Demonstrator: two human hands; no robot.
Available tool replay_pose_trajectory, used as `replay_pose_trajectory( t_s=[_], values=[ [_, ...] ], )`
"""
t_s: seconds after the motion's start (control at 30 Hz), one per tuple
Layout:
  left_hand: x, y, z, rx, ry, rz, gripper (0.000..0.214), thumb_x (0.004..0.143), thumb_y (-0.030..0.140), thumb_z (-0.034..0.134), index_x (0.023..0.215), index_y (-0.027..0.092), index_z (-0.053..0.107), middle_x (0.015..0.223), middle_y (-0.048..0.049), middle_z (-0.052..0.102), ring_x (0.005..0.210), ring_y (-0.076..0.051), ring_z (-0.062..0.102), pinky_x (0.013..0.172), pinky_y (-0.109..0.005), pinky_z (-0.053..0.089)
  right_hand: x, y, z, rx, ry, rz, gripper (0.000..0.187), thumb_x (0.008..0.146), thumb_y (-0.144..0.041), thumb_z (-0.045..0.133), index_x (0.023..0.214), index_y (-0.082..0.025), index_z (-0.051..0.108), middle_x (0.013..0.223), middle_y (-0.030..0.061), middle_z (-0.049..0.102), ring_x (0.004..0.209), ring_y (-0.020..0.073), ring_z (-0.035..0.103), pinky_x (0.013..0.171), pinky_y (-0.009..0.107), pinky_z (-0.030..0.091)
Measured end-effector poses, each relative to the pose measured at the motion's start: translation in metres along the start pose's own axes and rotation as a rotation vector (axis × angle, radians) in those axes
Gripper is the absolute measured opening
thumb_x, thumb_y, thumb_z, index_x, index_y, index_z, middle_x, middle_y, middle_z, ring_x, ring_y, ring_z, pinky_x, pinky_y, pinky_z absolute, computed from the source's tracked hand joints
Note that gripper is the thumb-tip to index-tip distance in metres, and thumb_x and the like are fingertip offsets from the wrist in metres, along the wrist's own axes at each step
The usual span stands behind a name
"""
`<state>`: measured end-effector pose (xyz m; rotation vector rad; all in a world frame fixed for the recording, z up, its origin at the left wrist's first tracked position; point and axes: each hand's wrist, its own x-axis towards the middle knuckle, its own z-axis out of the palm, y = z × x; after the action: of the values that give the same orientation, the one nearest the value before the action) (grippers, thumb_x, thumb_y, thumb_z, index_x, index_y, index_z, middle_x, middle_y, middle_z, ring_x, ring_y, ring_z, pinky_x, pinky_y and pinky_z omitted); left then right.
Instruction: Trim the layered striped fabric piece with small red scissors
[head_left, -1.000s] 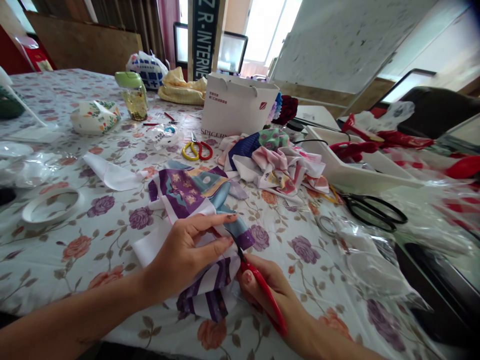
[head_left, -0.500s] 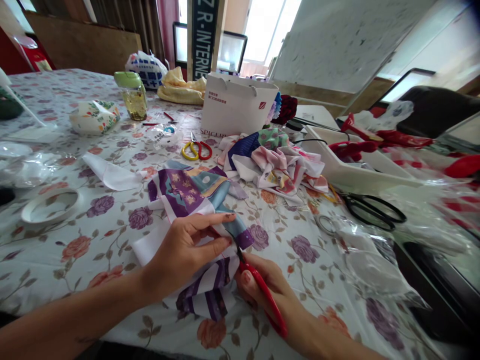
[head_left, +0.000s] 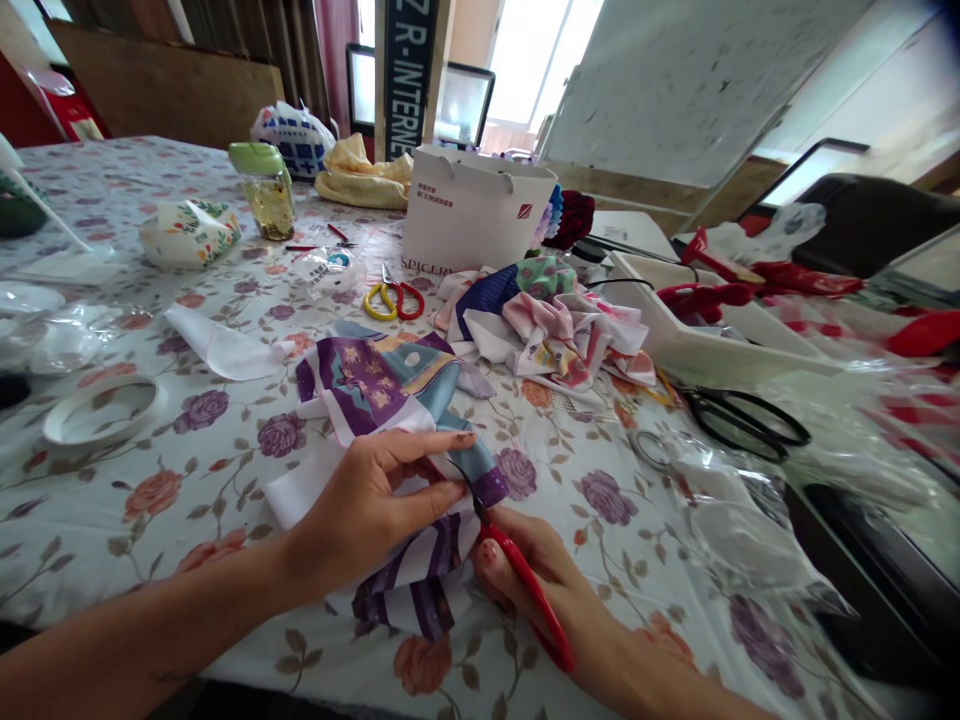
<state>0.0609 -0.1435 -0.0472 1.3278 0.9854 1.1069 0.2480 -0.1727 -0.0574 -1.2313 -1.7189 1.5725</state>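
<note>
The left grip pinches the purple-striped fabric between thumb and fingers, and the right grip is closed around the red-handled scissors, their dark blades at the cloth's edge. The fabric is held just above the floral-covered worktop, with a heap of fabric scraps lying beyond, apparently still uncut. The left forearm stretches in low from the side.

**Workroom lit by a bright window.**
A whiteboard stands at right; a maroon curtain hangs beside a dark lettered post, before a wooden panel.
</note>
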Motion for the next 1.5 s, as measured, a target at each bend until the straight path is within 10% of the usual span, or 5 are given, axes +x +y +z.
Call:
replay_pose_trajectory(
  t_s=[1.5],
  values=[
    [-0.0008, 0.0036, -0.0022, 0.005, 0.031, -0.029, 0.031, 0.077, 0.018, 0.074, 0.108, 0.021, 0.075, 0.112, -0.0039, 0.076, 0.104, -0.023, 0.070, 0.094, -0.031, 0.056, -0.0006, -0.0047, 0.0038, 0.039, 0.073, 0.048, 0.056, 0.084, -0.072, 0.051, 0.064, -0.021, 0.037, 0.059, -0.0056, 0.030, 0.052, 0.0103, 0.027, 0.047, 0.025, 0.024]
  ],
)
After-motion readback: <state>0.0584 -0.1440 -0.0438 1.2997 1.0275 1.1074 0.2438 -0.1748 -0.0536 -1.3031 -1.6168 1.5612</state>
